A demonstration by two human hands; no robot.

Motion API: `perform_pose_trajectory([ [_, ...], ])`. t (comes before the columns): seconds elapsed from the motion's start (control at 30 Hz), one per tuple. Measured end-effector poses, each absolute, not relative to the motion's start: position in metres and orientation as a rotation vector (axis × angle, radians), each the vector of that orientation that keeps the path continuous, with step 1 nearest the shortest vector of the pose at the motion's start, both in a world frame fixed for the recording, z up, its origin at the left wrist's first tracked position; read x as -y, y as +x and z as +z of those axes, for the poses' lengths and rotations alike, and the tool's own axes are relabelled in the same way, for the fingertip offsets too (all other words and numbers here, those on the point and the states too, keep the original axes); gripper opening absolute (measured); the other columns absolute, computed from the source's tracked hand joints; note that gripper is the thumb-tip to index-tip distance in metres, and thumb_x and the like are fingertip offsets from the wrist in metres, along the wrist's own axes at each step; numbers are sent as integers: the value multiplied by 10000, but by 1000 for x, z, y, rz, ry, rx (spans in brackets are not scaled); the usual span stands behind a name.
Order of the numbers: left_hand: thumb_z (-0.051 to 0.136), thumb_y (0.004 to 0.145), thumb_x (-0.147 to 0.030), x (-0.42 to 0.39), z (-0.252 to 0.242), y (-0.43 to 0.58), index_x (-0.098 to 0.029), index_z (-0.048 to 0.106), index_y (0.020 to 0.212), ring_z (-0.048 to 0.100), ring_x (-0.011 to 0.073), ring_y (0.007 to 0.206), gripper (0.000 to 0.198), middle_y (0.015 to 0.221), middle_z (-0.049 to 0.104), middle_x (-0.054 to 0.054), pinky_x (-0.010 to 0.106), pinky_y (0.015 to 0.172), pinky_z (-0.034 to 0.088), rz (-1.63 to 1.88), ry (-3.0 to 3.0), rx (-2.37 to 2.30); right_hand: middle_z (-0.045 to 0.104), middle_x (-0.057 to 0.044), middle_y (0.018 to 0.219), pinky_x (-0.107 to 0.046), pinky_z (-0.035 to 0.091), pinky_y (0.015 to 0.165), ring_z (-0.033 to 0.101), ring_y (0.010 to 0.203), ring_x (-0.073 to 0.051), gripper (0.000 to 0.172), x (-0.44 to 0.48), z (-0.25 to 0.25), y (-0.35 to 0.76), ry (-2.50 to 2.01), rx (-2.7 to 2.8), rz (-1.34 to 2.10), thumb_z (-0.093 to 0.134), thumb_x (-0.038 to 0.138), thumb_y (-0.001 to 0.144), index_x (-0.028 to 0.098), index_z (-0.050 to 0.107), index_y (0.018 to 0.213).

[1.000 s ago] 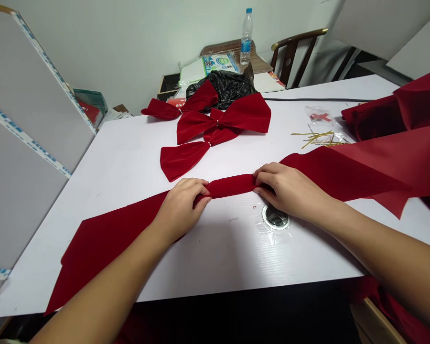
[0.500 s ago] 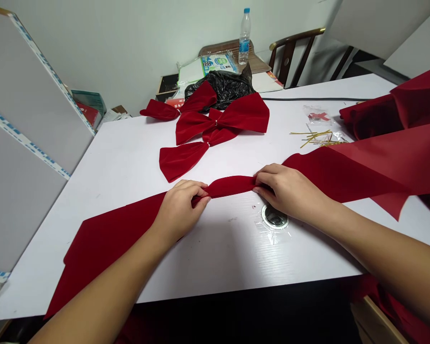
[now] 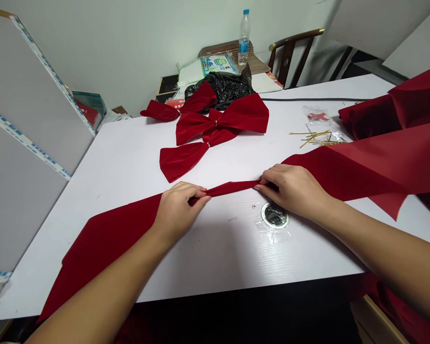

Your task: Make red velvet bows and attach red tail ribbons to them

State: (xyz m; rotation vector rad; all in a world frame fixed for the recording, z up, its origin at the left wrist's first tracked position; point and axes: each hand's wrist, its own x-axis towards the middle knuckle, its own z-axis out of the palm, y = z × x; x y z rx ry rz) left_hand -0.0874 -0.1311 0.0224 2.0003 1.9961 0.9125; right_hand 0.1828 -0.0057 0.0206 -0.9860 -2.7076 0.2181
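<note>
One white, flat-topped table [image 3: 218, 258] supports one long red velvet fabric strip [image 3: 232, 188], running left to right across the near side. Three red velvet bows [image 3: 245, 113] lie farther back. The left hand [image 3: 179, 203] and right hand [image 3: 292, 186], fingertips closed, each pinch the narrowed strip.

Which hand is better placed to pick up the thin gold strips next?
The right hand, most likely: it is nearer the gold strips, while the left hand is farther away. Both pinch the red fabric, so the right would need to let go.
</note>
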Motion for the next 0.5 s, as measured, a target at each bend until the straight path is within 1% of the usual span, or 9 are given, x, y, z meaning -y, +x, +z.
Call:
perform_pose_trajectory([
  [0.2,752,881,-277,133,21,-88,-220,766,753,777,226,912,140,915,811,21,376,808,637,990,2016,-1975,701,-66,814,-281,321,603,619,749,-175,251,3,14,186,-947,2656,209,626,303,979,157,652,777],
  [0.37,760,878,-252,133,19,-89,-202,704,674,785,217,874,217,818,790,8,332,719,622,1037,2084,-1982,679,-50,763,-276,303,608,576,707,-163,281,3,14,186,-977,2647,172,639,316,971,159,622,738],
  [0.5,769,872,-238,133,17,-90,-195,700,672,786,209,869,216,815,788,13,308,702,615,1069,2062,-1925,654,-29,718,-273,286,601,539,677,-158,291,3,16,184,-1068,2644,168,688,321,932,165,595,705],
])
